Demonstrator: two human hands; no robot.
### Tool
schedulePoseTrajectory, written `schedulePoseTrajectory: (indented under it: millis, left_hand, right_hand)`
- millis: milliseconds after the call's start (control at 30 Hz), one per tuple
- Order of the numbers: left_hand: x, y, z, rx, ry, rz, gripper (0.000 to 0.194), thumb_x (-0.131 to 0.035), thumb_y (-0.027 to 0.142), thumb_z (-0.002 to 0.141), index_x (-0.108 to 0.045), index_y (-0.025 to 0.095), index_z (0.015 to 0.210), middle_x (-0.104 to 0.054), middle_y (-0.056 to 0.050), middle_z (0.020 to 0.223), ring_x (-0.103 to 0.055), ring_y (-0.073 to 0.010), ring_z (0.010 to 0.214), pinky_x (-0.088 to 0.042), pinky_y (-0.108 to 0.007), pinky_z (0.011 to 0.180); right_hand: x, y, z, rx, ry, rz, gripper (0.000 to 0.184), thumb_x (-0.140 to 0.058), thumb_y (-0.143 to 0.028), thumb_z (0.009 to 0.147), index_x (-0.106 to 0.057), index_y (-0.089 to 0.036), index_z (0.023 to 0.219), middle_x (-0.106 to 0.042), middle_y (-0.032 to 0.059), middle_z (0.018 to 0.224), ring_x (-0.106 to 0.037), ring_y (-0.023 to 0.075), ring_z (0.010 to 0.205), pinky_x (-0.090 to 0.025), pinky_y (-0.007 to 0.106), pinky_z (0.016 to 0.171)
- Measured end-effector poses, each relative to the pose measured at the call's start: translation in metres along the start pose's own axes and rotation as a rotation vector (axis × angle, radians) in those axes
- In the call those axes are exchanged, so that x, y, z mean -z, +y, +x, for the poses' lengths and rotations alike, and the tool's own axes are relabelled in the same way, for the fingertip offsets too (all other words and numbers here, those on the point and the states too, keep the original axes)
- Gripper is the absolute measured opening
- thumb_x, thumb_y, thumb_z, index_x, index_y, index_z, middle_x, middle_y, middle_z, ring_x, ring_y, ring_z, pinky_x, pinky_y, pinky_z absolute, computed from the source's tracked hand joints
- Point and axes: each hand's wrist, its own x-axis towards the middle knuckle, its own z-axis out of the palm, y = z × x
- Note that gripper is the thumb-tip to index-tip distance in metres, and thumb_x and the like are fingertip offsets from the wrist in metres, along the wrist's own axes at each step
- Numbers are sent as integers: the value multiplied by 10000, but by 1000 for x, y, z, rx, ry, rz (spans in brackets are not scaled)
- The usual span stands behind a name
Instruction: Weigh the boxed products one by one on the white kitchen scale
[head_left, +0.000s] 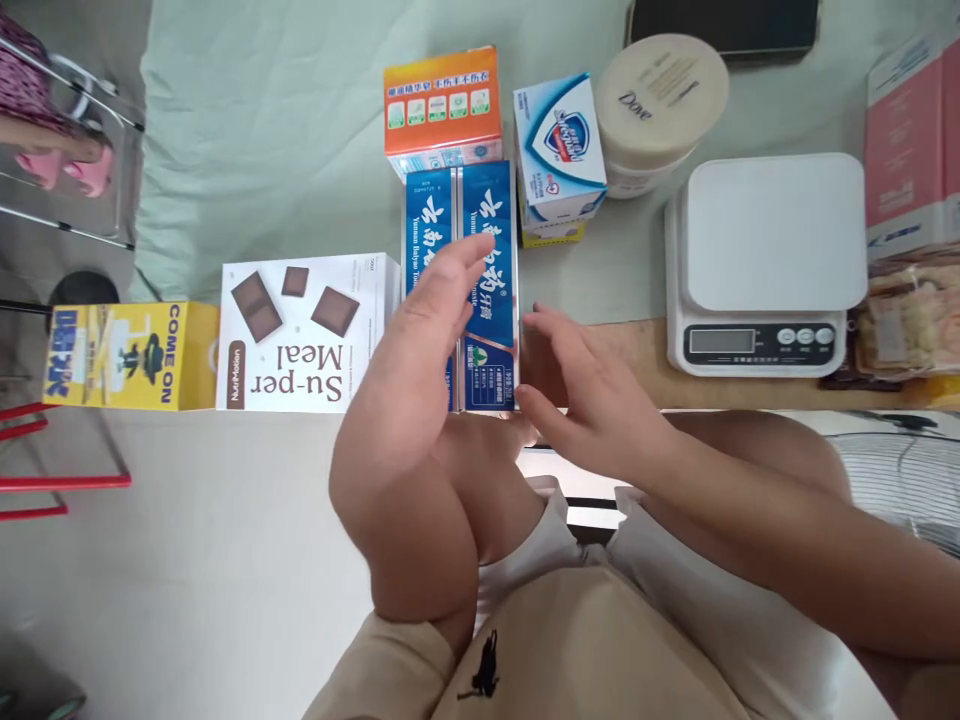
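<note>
Brown surface [636,352], part-covered by pale green cloth [255,130]; two blue toothpaste boxes [491,335] side by side at front. Left hand [424,340], fingers extended, partly hides them; right hand [589,390], loosely open, flanks them. Contact unconfirmed; black object [724,25] cut off above.

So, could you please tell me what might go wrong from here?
The blue boxes sit with their near ends about at the table's edge, so a pull toward the body might tip them off. They lie side by side, so uneven pressure from the left hand and right hand could slide them apart. A sideways push might also knock the Safeguard box against the Dove tub.
</note>
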Motion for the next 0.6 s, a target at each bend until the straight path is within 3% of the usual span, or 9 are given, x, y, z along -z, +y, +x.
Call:
schedulePoseTrajectory:
  millis: [100, 267, 433, 533, 600]
  left_hand:
    - [9, -8, 9, 100, -125, -88, 408, -416, 515, 1070, -749, 296, 1161, -698, 32, 1429, -479, -228, 1564, -390, -462, 1333]
    - [17, -7, 14, 200, -164, -140, 622, -158, 538, 1108, -705, 293, 1274, -699, 22, 1420, -446, -213, 1574, -426, -464, 1293]
    - [20, -5, 18, 180, -159, -168, 401, -418, 509, 1073, -738, 316, 1219, -726, 59, 1372, -364, -241, 1614, -354, -480, 1341]
    - [21, -4, 20, 219, -104, -165, 342, -446, 425, 1076, -754, 321, 1182, -671, 98, 1458, -361, -251, 1618, -416, -491, 1316]
    - [21, -4, 20, 205, -106, -182, 319, -471, 430, 1064, -747, 325, 1185, -638, 117, 1501, -338, -245, 1631, -441, -480, 1307]
  right_hand:
    - [-5, 1, 10, -37, 9, -24, 759, -464, -531, 978, -384, -48, 1559, -450, 267, 1646, -387, 400, 1595, -363, 708, 1282]
    - [-14, -1, 19, -106, -33, -22, 796, -473, -540, 980, -311, -100, 1624, -428, 207, 1679, -352, 400, 1609, -319, 704, 1302]
    - [-24, -2, 20, -102, 41, -18, 872, -510, -574, 959, -192, -163, 1660, -369, 198, 1712, -354, 407, 1607, -308, 740, 1280]
    - [-21, 0, 18, -96, 20, 12, 815, -495, -499, 981, -143, -235, 1667, -369, 163, 1718, -361, 364, 1613, -326, 721, 1284]
    - [-16, 2, 15, -86, 0, 24, 805, -513, -477, 978, -144, -280, 1665, -406, 154, 1694, -411, 346, 1585, -395, 697, 1254]
